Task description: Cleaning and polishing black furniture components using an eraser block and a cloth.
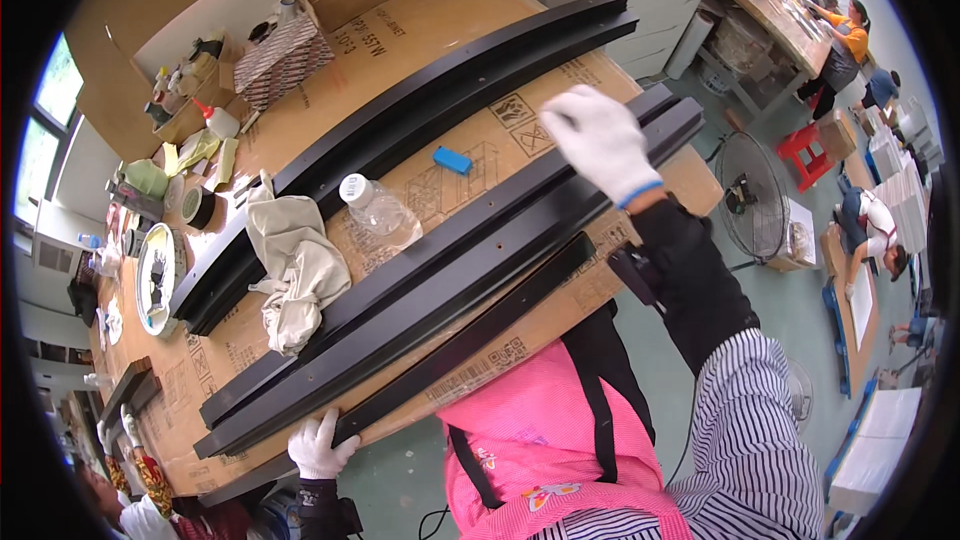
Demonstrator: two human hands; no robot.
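The long black metal rail (450, 280) lies across the cardboard-covered table (420, 30). The left hand (320, 445) clenches its near end at the table edge; the right hand (600, 140) rests flat and released on its far end. A plastic bottle (378, 210) and rag (295, 265) lie just beyond the rail between the hands. Sliding the rail unevenly could, I judge, tip it off the edge or knock the bottle.

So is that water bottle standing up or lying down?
Lying down. The clear plastic bottle rests on its side on the cardboard, its white cap pointing sideways toward the crumpled cloth.
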